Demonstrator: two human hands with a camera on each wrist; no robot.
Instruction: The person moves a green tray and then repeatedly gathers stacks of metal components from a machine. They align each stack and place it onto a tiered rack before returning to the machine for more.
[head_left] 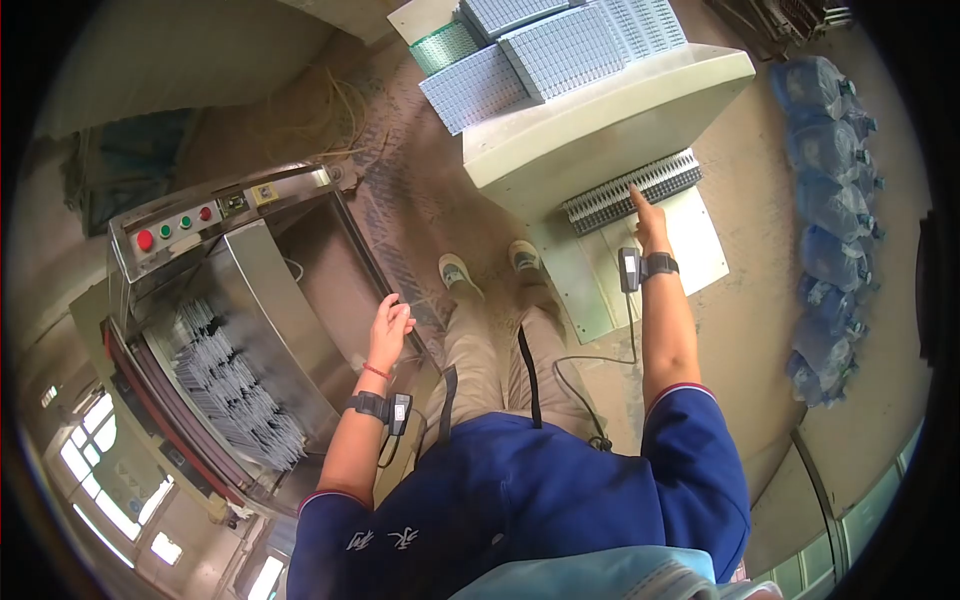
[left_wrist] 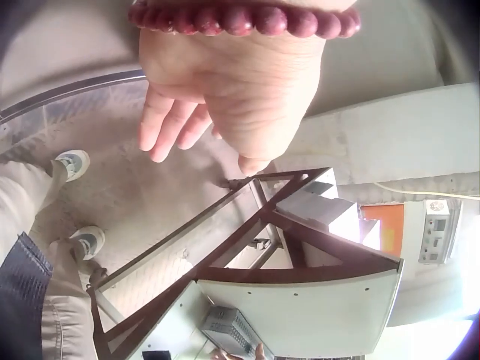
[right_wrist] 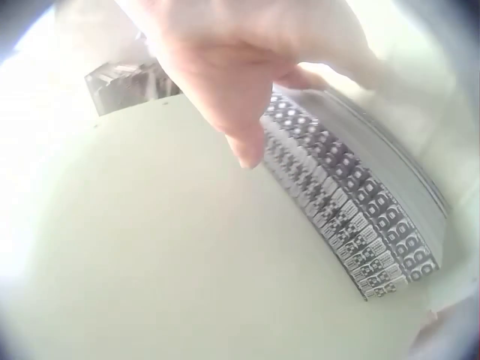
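A long grey block (head_left: 672,178) of close-set rows of parts lies on a pale board (head_left: 690,235). My right hand (head_left: 650,222) reaches to its middle, index finger extended over it. In the right wrist view, the thumb of this hand (right_wrist: 240,60) points down beside one end of the block (right_wrist: 337,195); the other fingers are partly hidden, and firm contact cannot be told. My left hand (head_left: 388,335) hangs by the steel machine's edge, holding nothing. Its fingers are loosely bent in the left wrist view, where the hand (left_wrist: 232,90) is above the floor.
Left, a steel machine (head_left: 280,300) with buttons holds rows of grey parts (head_left: 235,385). Ahead, blue-grey stacked panels (head_left: 565,55) and a green one (head_left: 443,48) rest on a pale raised surface (head_left: 610,125). Large blue plastic bottles (head_left: 828,200) line the right side.
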